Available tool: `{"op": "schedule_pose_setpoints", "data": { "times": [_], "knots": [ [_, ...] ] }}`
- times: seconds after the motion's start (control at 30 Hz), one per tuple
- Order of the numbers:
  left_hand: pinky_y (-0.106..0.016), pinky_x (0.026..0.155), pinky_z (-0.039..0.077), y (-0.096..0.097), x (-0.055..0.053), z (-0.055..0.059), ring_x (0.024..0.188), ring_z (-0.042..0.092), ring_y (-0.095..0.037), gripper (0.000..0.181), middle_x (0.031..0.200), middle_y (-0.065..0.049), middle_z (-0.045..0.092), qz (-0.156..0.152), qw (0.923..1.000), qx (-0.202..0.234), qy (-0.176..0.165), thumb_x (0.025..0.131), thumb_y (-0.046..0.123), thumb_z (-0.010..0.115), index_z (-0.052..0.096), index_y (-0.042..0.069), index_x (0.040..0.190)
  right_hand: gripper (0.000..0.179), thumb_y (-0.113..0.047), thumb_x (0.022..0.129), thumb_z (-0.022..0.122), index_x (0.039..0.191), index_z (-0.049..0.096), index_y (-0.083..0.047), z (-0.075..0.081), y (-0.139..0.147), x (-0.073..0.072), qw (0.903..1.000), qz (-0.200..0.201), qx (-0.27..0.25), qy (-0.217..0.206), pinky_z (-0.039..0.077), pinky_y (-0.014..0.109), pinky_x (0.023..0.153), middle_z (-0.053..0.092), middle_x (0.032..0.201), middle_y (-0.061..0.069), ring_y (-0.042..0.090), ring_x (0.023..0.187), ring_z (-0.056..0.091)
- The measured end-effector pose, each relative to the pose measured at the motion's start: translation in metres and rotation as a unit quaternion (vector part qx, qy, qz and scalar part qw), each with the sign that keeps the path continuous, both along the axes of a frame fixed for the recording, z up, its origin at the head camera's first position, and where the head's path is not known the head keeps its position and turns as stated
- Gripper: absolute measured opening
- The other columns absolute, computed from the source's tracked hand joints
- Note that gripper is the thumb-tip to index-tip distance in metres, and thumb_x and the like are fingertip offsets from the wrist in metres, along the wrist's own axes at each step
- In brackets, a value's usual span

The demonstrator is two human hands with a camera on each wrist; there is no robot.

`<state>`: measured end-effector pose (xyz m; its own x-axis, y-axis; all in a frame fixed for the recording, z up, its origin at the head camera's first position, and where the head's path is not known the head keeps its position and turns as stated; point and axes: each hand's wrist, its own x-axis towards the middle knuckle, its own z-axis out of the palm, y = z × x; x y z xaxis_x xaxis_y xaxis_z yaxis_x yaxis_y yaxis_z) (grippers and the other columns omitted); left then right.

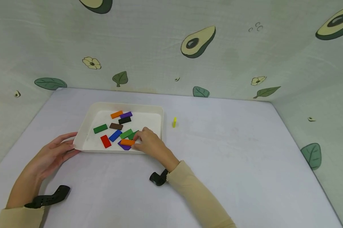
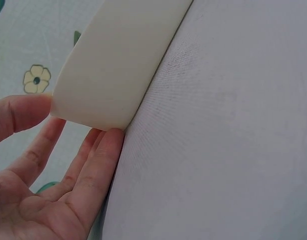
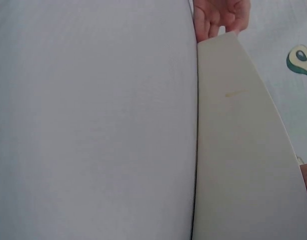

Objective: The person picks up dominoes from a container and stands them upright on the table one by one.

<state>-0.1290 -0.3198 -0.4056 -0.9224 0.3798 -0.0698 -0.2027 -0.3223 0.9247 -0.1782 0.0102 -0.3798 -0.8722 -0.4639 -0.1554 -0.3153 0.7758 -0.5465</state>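
A white tray on the white-covered table holds several small coloured blocks. My left hand is at its near left corner. The left wrist view shows the thumb at the tray's rim and fingertips low against its wall. Over the tray's front right part, my right hand pinches the right end of an orange block. That block overlaps a purple block. Beside the fingers lie a light green block and a darker green block. The right wrist view shows mainly the tray's outer wall.
Left in the tray lie red, blue, brown and green blocks. Farther back are black, purple and orange ones. Outside, a yellow block is right of the tray. A printed cloth hangs behind.
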Motion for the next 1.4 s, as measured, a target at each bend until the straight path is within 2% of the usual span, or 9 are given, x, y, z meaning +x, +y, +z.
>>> {"op": "schedule_pose_setpoints", "data": {
  "times": [0.23,0.57,0.9,1.13,1.4],
  "knots": [
    [-0.028,0.09,0.052,0.0,0.0007,0.0002,0.107,0.063,-0.014,0.043,0.122,0.0,0.06,-0.007,0.9998,0.021,0.0,0.096,-0.009,0.032,0.046,0.012,0.131,0.026,-0.03,0.083,0.07,0.103,0.067,-0.015,-0.0004,-0.001,0.0007,0.9999,-0.007,0.003,0.006,0.037,0.013,0.056,0.05,0.088,0.0,0.011,0.075,0.046],
    [-0.027,0.089,0.052,0.0008,0.0017,0.0006,0.106,0.063,-0.014,0.043,0.121,0.0,0.06,0.0,0.9999,0.014,-0.001,0.096,-0.008,0.033,0.046,0.013,0.131,0.024,-0.028,0.084,0.069,0.104,0.067,-0.015,-0.0001,-0.0021,0.0015,0.9998,-0.009,0.005,0.014,0.037,0.013,0.057,0.05,0.087,-0.001,0.011,0.075,0.047],
    [-0.027,0.088,0.053,0.0014,0.0022,0.0017,0.104,0.064,-0.013,0.042,0.119,0.001,0.061,0.013,0.9998,0.006,-0.011,0.096,-0.007,0.036,0.046,0.014,0.131,0.024,-0.027,0.085,0.069,0.103,0.065,-0.012,0.0009,-0.0008,0.0008,0.9999,-0.007,0.004,0.01,0.042,0.013,0.064,0.053,0.089,-0.001,0.011,0.079,0.048],
    [-0.027,0.088,0.053,0.0019,0.0013,0.0033,0.104,0.064,-0.013,0.042,0.119,0.001,0.061,0.015,0.9998,-0.01,-0.007,0.096,-0.007,0.037,0.045,0.014,0.131,0.023,-0.024,0.085,0.068,0.101,0.064,-0.009,0.0044,0.0025,0.0012,0.9998,0.006,-0.018,0.007,0.041,0.013,0.064,0.053,0.086,-0.001,0.011,0.079,0.048],
    [-0.028,0.088,0.053,0.0018,0.0022,0.0029,0.105,0.064,-0.014,0.043,0.119,0.001,0.061,0.013,0.9999,-0.003,-0.009,0.096,-0.008,0.036,0.046,0.014,0.131,0.023,-0.02,0.084,0.069,0.102,0.062,-0.007,0.0066,0.0034,0.0022,0.998,0.011,-0.062,-0.003,0.041,0.011,0.062,0.054,0.084,0.0,0.01,0.076,0.048]
  ]
}}
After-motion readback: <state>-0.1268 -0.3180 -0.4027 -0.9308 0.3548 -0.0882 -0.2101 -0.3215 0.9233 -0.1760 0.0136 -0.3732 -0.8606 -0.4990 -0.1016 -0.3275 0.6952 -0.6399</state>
